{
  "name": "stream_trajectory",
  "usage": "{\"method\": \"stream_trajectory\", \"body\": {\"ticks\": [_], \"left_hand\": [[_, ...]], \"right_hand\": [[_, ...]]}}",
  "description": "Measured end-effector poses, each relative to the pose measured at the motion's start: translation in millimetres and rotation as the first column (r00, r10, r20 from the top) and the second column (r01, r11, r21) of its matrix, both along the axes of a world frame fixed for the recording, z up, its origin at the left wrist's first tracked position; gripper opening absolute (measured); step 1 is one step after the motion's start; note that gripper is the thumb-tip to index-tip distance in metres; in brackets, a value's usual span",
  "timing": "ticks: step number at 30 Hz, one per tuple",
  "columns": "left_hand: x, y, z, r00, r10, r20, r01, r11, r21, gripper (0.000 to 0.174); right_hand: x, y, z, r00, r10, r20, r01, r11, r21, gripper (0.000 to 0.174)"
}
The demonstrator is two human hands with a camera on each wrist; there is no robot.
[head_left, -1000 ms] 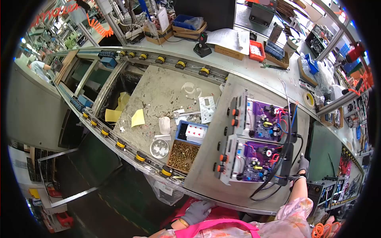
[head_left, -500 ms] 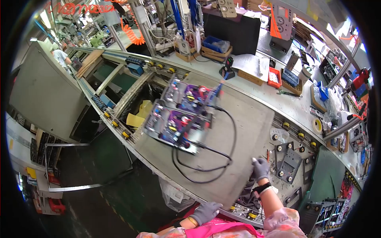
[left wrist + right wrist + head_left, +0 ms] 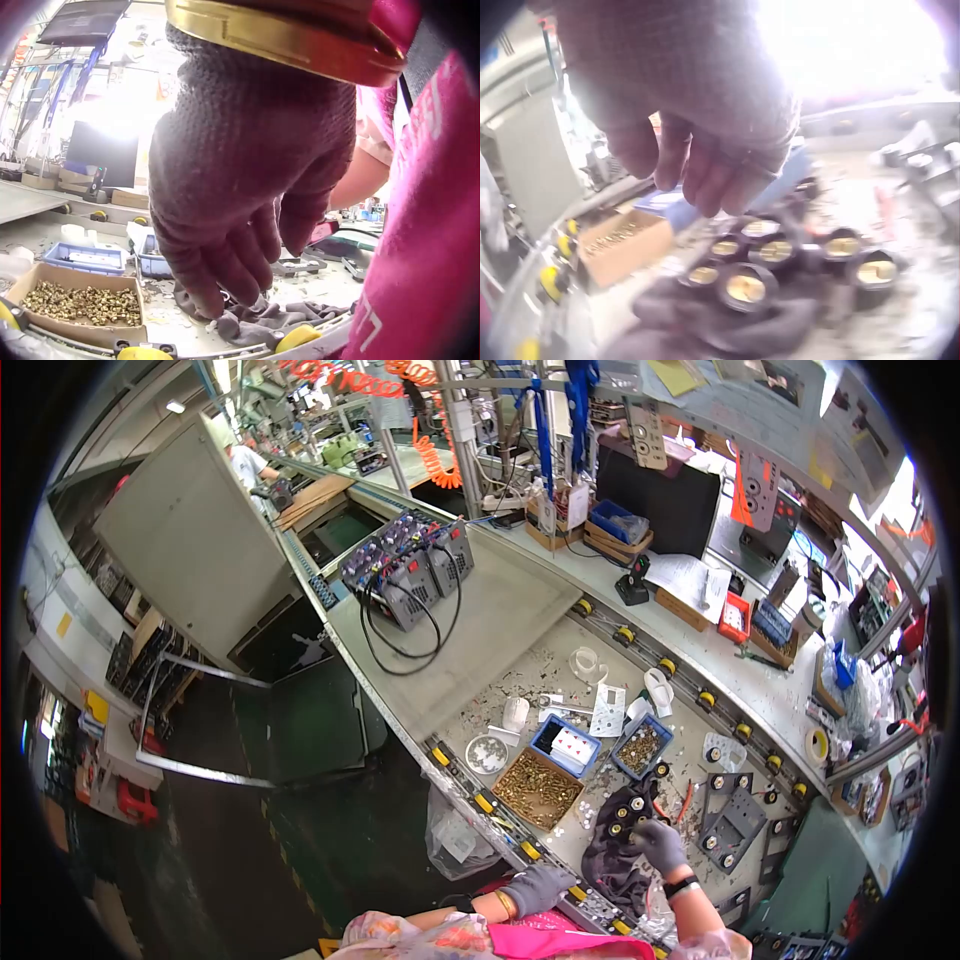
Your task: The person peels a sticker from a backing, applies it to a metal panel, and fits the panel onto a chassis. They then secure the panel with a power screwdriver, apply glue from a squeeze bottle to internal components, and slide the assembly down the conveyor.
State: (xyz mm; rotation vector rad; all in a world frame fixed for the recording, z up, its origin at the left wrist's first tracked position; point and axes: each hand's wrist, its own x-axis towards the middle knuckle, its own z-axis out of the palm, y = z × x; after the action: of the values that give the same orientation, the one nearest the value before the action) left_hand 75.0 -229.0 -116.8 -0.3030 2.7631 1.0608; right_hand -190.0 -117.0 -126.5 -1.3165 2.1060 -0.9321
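Observation:
My gloved right hand [image 3: 660,847] is over a dark cloth [image 3: 610,865], with its fingertips close to several round black knobs [image 3: 622,816] lying there. In the right wrist view its fingers hang loosely bent above the knobs [image 3: 746,287], whose brass-coloured centres face up. The gloved left hand [image 3: 540,887] is at the near edge of the line, its fingers relaxed and nothing in them. On the far left, two open units with circuit boards [image 3: 405,565] and black cables sit on a grey board [image 3: 500,590].
Left of the cloth stand a cardboard box of brass parts [image 3: 538,790], a blue bin with white cards [image 3: 568,745] and another blue bin of small parts [image 3: 640,748]. A grey fixture plate [image 3: 735,828] lies on the right. Yellow-black rollers [image 3: 665,666] line the rail.
The grey board with the two units has slid left along the line, uncovering the bins, cloth and knobs. My right hand has moved from the board's right side to the knobs.

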Motion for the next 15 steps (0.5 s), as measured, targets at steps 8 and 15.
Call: {"method": "stream_trajectory", "body": {"ticks": [8, 15], "left_hand": [[-29, 34, 16, 0.991, -0.096, 0.097, 0.099, 0.994, -0.035, 0.028], [-40, 26, 38, 0.992, 0.006, 0.122, -0.002, 1.000, -0.030, 0.027]], "right_hand": [[-90, 278, -52, 0.809, 0.263, -0.526, 0.305, 0.577, 0.758, 0.017], [-42, 290, 44, 0.971, 0.173, -0.164, 0.059, 0.491, 0.869, 0.027]]}}
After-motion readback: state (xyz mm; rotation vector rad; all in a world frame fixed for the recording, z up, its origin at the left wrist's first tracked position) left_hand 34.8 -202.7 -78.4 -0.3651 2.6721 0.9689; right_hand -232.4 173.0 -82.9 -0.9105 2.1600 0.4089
